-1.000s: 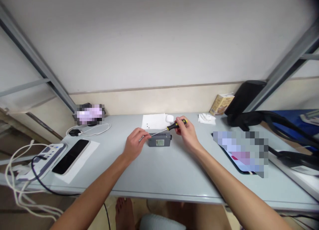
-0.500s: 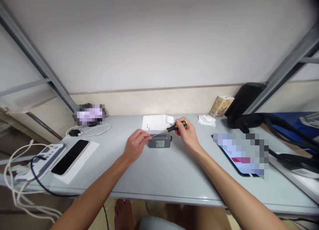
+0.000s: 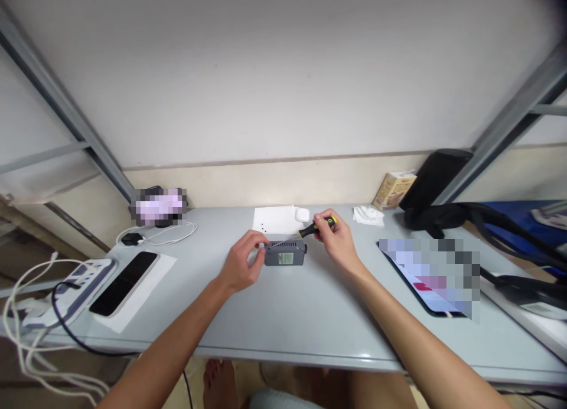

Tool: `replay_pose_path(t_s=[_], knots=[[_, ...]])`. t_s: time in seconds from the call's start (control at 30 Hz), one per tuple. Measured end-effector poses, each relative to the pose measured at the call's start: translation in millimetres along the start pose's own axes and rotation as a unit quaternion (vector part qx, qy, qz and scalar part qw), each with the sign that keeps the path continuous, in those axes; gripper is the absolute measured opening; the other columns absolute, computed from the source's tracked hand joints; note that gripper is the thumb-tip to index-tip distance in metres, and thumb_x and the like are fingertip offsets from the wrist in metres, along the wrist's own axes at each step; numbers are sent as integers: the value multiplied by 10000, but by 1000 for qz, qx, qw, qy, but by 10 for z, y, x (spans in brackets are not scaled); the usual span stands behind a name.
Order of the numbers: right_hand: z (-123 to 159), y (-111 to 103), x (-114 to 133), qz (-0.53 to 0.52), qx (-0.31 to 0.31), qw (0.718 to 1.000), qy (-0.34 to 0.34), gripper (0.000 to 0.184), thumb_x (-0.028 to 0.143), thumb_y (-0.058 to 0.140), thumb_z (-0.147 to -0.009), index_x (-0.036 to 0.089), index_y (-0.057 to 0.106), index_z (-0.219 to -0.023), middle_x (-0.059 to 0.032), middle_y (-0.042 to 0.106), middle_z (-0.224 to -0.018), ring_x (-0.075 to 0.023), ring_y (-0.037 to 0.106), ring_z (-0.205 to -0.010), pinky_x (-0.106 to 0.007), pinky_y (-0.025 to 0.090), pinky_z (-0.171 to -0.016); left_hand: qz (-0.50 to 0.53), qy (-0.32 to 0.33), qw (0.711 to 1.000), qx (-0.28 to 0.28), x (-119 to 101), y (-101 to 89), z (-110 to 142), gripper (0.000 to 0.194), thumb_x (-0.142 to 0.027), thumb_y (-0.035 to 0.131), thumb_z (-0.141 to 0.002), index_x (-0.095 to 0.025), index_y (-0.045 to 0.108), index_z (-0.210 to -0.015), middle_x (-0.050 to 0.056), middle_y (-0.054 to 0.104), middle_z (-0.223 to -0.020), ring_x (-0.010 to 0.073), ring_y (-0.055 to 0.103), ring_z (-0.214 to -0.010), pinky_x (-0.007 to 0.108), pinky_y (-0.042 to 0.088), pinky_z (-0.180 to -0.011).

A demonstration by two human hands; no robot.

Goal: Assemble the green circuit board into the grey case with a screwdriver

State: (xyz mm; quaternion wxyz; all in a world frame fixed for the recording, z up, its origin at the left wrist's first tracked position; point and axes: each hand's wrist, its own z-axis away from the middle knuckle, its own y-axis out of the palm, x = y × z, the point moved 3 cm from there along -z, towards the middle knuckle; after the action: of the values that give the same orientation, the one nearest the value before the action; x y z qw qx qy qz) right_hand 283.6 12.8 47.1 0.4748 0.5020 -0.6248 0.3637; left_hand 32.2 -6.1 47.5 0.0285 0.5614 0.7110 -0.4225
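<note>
My right hand [image 3: 337,241] is closed around the black and yellow handle of a screwdriver [image 3: 312,227]. Its thin shaft slopes down to the left across the vented top of a small grey metal box [image 3: 273,259], which stands on the desk with a pale label facing me. At the box's left end, my left hand [image 3: 241,262] curls its thumb and fingers against the edge, near the shaft's tip. The exact spot where the tip rests is too small to make out. Several tiny dark screws [image 3: 263,227] lie on a white paper sheet [image 3: 279,216] behind the box.
A white earbud case [image 3: 302,214] sits beside the paper. On the left are a phone [image 3: 126,282], a power strip [image 3: 73,297] and loose cables. To the right lie a lit tablet [image 3: 425,285], a crumpled tissue [image 3: 367,215] and a small carton [image 3: 394,190].
My left fingers have shifted from the screwdriver shaft down onto the box's left end. The screwdriver handle has moved slightly right, still in my right hand.
</note>
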Motion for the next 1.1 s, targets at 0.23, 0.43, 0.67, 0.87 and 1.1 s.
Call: replay_pose_path(t_s=[0.23, 0.43, 0.67, 0.87, 1.1], knots=[[28, 23, 60, 14, 9, 1000, -10, 527, 740, 688, -819, 228, 565, -804, 37, 546, -601, -133, 506, -560, -268, 379, -560, 11, 22, 1000, 3, -32, 12, -16, 136, -116, 528, -990, -213, 610, -1040, 98, 655, -1076, 199, 652, -956, 354, 540, -862], [32, 0, 103, 14, -3, 1000, -17, 536, 752, 692, -807, 228, 578, -809, 28, 561, -599, -137, 505, -555, -269, 385, -551, 2, 21, 1000, 11, -5, 16, 0, 103, -137, 541, -996, -211, 612, -991, 102, 663, -1076, 193, 668, -939, 344, 551, -847], [-97, -131, -60, -54, -74, 996, 24, 504, 710, 731, -794, 236, 562, -815, 58, 506, -573, -126, 473, -530, -258, 358, -522, -28, 32, 999, 23, -3, 9, -4, 96, -153, 546, -997, -215, 619, -1010, 108, 676, -1101, 195, 680, -944, 342, 563, -858], [-132, -98, -207, -20, -51, 998, 25, 499, 664, 761, -781, 210, 666, -966, 12, 642, -714, -112, 405, -546, -256, 293, -501, -23, 21, 999, 26, 16, 45, 12, 78, -174, 532, -1011, -219, 596, -1020, 104, 684, -1096, 181, 680, -907, 316, 566, -807], [-42, 65, -328, 31, 22, 999, 37, 470, 613, 804, -736, 217, 769, -987, 40, 537, -623, -128, 343, -544, -274, 269, -524, -35, 44, 998, 14, 15, 37, 12, 104, -142, 542, -1001, -219, 603, -1031, 104, 689, -1097, 182, 688, -914, 318, 570, -812]])
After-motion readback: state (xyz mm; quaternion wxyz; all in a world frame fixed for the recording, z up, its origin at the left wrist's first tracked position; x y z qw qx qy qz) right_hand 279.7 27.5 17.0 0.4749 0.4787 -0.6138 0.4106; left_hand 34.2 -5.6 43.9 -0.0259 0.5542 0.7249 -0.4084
